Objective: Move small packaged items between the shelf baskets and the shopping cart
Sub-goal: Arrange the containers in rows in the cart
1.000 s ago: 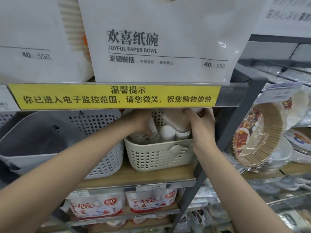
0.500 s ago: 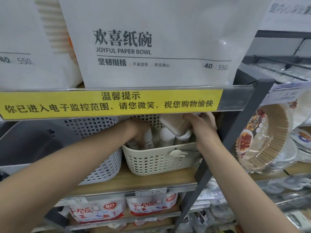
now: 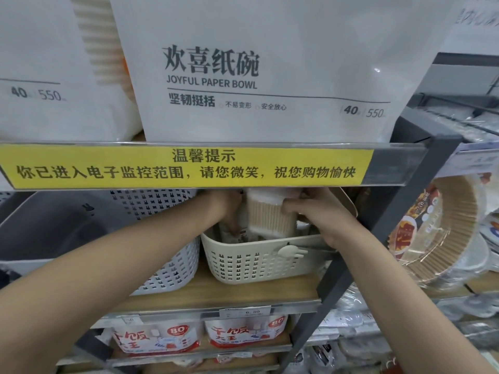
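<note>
A cream perforated basket (image 3: 251, 263) stands on the wooden shelf (image 3: 243, 291) under the yellow notice strip. Above it my right hand (image 3: 320, 211) grips a clear tub of cotton swabs (image 3: 268, 215), tilted over the basket. My left hand (image 3: 229, 209) reaches into the basket's left side among small packaged items (image 3: 229, 234); its fingers are hidden behind the tub and the packets, so what it holds is unclear. The shelf edge above hides the top of the tub.
A white perforated basket (image 3: 167, 263) and a grey bin (image 3: 51, 228) stand to the left. A dark slanted shelf post (image 3: 378, 233) runs by my right wrist. Paper liners and plates (image 3: 437, 233) hang on the right. Big paper-bowl bags (image 3: 270, 71) sit above, packets below.
My right hand has brought the cotton swab tub leftward and lower over the cream basket. My left hand stays inside the basket. The camera has moved closer.
</note>
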A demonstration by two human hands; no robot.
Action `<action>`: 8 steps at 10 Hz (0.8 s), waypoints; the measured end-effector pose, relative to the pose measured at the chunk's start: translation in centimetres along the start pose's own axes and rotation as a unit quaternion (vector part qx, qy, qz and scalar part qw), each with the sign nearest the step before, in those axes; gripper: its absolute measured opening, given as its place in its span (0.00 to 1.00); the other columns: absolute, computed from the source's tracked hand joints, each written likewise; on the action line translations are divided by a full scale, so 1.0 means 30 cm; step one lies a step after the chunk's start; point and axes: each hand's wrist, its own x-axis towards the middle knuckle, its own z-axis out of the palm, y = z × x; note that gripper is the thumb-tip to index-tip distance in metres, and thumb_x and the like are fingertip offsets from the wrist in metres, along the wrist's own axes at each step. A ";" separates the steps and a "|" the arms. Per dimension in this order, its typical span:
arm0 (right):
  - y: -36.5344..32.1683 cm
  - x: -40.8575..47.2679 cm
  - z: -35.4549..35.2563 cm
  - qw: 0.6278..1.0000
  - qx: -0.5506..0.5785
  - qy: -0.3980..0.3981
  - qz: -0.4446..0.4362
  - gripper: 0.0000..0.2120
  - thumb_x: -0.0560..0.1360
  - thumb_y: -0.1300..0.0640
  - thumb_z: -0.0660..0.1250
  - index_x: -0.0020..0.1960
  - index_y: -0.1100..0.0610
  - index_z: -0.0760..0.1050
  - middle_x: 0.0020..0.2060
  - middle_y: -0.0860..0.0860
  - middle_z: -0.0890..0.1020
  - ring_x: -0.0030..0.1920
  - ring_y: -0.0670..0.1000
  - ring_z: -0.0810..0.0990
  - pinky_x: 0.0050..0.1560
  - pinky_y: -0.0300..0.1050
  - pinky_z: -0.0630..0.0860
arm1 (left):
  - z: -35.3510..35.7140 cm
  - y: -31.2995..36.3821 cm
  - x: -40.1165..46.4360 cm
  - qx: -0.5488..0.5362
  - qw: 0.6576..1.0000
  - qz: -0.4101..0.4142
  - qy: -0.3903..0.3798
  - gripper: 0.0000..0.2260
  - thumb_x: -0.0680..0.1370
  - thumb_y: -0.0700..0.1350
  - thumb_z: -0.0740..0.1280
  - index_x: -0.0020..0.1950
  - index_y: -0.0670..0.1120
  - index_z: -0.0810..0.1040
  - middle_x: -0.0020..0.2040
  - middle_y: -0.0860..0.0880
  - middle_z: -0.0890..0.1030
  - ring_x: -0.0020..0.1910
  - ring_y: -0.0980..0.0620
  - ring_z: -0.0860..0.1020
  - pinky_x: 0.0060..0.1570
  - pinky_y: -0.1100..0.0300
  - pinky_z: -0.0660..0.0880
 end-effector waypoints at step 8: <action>0.043 0.130 0.128 0.790 -0.515 -0.315 0.109 0.14 0.75 0.53 0.66 0.59 0.54 0.73 0.55 0.49 0.77 0.53 0.52 0.75 0.46 0.41 0.72 | -0.072 0.006 -0.052 -0.027 0.988 -0.053 -0.141 0.23 0.74 0.45 0.72 0.65 0.36 0.72 0.53 0.39 0.81 0.45 0.46 0.81 0.46 0.60 0.76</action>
